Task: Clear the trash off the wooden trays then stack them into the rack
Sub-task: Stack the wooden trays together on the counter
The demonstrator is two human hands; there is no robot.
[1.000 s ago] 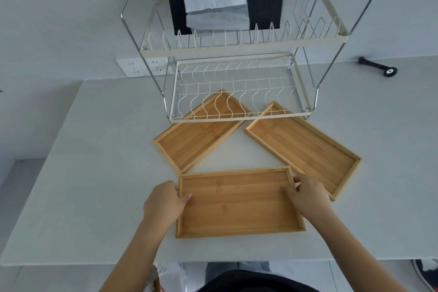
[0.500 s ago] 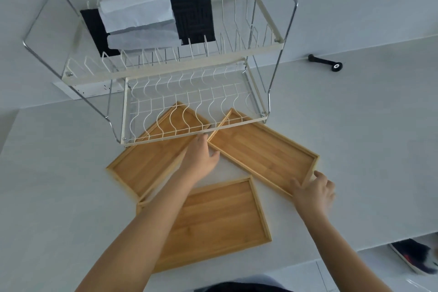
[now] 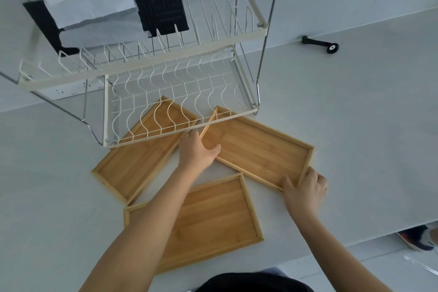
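Three empty wooden trays lie on the white table below a two-tier wire dish rack. The right tray lies slanted, its far corner under the rack's lower tier. My left hand rests on its near-left rim, thumb spread over the tray floor. My right hand grips its near-right corner, thumb on the rim. The left tray lies half under the rack. The near tray sits under my left forearm. No trash shows on any tray.
A black cloth and white folded papers sit on the rack's upper tier. A black handle tool lies far right on the table. A wall socket is behind the rack. The table edge runs near my body; a shoe is on the floor.
Both hands left the near tray and moved up and right to the right tray; the left now sits on its rim and the right has closed on its corner. The camera swung right.
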